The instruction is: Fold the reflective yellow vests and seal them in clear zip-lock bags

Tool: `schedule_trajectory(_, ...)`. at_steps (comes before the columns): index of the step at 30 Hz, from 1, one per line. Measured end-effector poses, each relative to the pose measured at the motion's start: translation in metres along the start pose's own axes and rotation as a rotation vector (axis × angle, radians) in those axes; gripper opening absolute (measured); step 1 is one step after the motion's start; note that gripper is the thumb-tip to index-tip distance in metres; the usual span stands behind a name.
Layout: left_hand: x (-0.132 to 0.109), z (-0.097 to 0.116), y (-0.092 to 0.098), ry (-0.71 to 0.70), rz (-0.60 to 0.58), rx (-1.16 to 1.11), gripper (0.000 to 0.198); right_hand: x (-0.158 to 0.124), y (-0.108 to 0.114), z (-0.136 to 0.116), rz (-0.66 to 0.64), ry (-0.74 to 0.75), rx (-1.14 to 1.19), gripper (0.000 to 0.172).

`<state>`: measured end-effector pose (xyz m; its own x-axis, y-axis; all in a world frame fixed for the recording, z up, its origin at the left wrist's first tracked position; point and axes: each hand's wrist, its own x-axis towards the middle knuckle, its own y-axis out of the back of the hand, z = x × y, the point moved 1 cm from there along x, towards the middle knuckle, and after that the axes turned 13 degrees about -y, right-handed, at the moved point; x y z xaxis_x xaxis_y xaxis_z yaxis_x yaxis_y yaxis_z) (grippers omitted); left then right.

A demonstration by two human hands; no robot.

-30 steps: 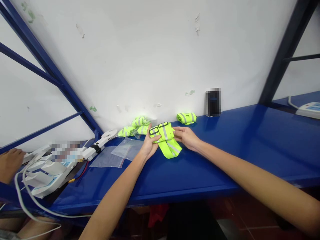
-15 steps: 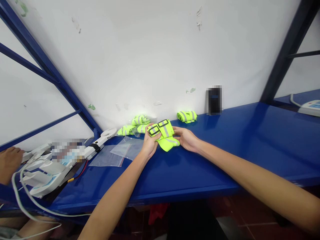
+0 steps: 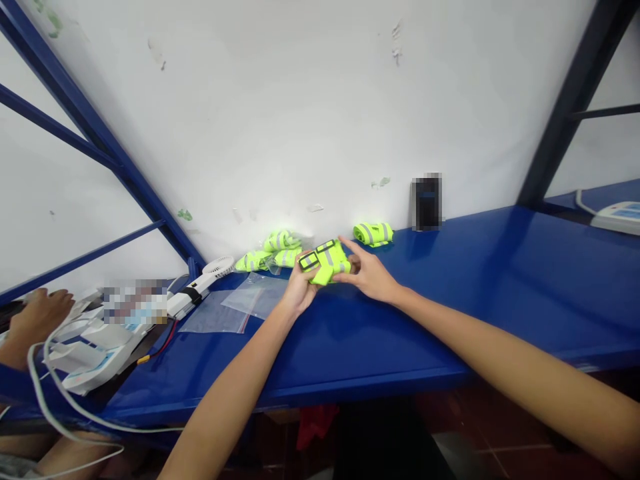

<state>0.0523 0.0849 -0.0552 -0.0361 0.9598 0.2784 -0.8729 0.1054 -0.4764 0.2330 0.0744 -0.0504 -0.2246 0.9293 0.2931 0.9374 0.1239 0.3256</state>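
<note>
A folded neon-yellow reflective vest (image 3: 327, 261) with grey stripes and two black-framed patches is held just above the blue table. My left hand (image 3: 299, 288) grips its left end, the thumb over the front. On the right side, my right hand (image 3: 367, 270) pinches the fabric near its lower edge, with the index finger stretched along the top right corner. Behind it by the wall lie several yellow bundles in clear plastic (image 3: 280, 248). Another rolled yellow bundle (image 3: 374, 233) rests farther right against the wall.
Clear plastic bags (image 3: 215, 313) lie flat on the blue table (image 3: 425, 333). At the left are a white handheld fan (image 3: 219, 267), white devices (image 3: 95, 363) with cables, and another person's hand (image 3: 43, 317). A dark blurred object (image 3: 427, 202) stands against the wall.
The vest's hanging lower flap has been folded up, making the bundle more compact. My right index finger has lifted to the top corner. The other person's hand has moved right.
</note>
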Motion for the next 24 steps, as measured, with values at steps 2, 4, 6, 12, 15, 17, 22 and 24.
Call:
schedule_trajectory(2,-0.006,-0.003,-0.006,0.05,-0.065,0.046,0.065,0.004,0.006,0.004,0.141,0.032,-0.146,0.08)
schedule_trajectory(4,-0.009,-0.004,-0.009,0.068,-0.092,0.077,0.067,0.006,0.01,0.008,0.214,0.051,-0.229,0.074)
schedule_trajectory(6,-0.01,-0.004,-0.01,0.055,-0.087,0.092,0.066,0.007,0.009,0.012,0.185,0.051,-0.22,0.073)
schedule_trajectory(12,-0.01,0.0,-0.008,0.049,-0.133,0.124,0.065,0.002,-0.001,0.009,0.059,0.099,-0.024,0.058)
schedule_trajectory(15,-0.012,0.001,-0.01,0.02,-0.179,0.184,0.061,0.0,-0.002,0.006,0.066,0.073,0.052,0.045)
schedule_trajectory(17,-0.013,0.0,-0.012,-0.014,-0.196,0.214,0.057,0.0,-0.002,0.005,0.054,0.041,0.104,0.041)
schedule_trajectory(22,-0.014,-0.001,-0.012,-0.019,-0.197,0.246,0.053,0.0,-0.001,0.004,0.04,0.016,0.174,0.046)
schedule_trajectory(24,-0.016,0.0,-0.012,-0.011,-0.215,0.212,0.051,0.001,-0.001,0.003,0.034,0.066,0.168,0.046)
